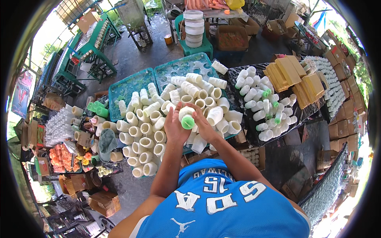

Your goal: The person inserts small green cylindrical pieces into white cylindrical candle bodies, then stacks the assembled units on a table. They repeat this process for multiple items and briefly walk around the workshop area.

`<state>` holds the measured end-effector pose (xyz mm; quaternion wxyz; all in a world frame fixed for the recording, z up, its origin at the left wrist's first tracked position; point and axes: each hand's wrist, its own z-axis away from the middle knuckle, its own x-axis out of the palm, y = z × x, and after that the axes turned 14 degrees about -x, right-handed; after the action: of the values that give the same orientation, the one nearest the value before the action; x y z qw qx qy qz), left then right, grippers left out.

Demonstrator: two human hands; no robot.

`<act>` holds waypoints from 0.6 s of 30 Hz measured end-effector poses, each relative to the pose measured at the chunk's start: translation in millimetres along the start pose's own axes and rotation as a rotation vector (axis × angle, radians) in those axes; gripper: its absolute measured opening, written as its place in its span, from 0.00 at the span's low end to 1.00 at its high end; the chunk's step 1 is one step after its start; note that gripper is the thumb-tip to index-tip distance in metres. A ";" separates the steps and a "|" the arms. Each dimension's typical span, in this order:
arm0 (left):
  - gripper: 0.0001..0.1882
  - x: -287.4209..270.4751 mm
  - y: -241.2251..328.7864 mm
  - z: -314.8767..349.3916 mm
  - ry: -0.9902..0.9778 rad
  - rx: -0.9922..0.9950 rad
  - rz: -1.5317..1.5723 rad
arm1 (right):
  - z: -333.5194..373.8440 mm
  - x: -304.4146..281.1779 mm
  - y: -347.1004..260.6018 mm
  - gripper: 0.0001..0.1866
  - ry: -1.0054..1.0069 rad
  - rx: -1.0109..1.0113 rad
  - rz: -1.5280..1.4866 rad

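Observation:
Both my hands are raised over the table around a white cylinder [185, 111] with a rounded green end that faces me. My left hand [176, 126] presses against its left side, and my right hand [204, 127] curls round its right side. Below and around them lie many hollow white cylinders [147, 142], most on their sides with open ends toward me. They look like moulds, some with ribbed walls. More of them are heaped at the far side on teal plastic trays [131, 81], one of which has round holes.
To the right, white and green solid pieces [265, 94] stand and lie on black plastic beside stacked yellowish blocks [283, 72]. A stack of white discs [194, 27] sits on a green chair [204, 47] at the back. Leftward are a grey-green cloth [107, 143] and orange pieces [62, 157].

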<state>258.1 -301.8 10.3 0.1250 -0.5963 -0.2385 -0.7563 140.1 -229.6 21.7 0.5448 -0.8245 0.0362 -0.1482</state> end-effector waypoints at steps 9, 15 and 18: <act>0.31 29.9 -18.3 17.5 -0.087 0.168 -0.302 | 0.0 6.8 -4.7 0.27 0.076 -0.050 0.004; 0.30 15.4 -15.6 24.6 0.016 0.256 -0.647 | -8.0 3.0 -31.8 0.26 0.049 -0.035 -0.177; 0.31 15.4 -27.3 21.1 -0.095 0.178 -0.320 | -2.2 15.8 -23.1 0.23 0.217 -0.083 -0.164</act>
<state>259.0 -266.2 23.0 0.0440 -0.5722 -0.4020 -0.7134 152.2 -225.7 46.7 0.4891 -0.8257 0.0337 -0.2790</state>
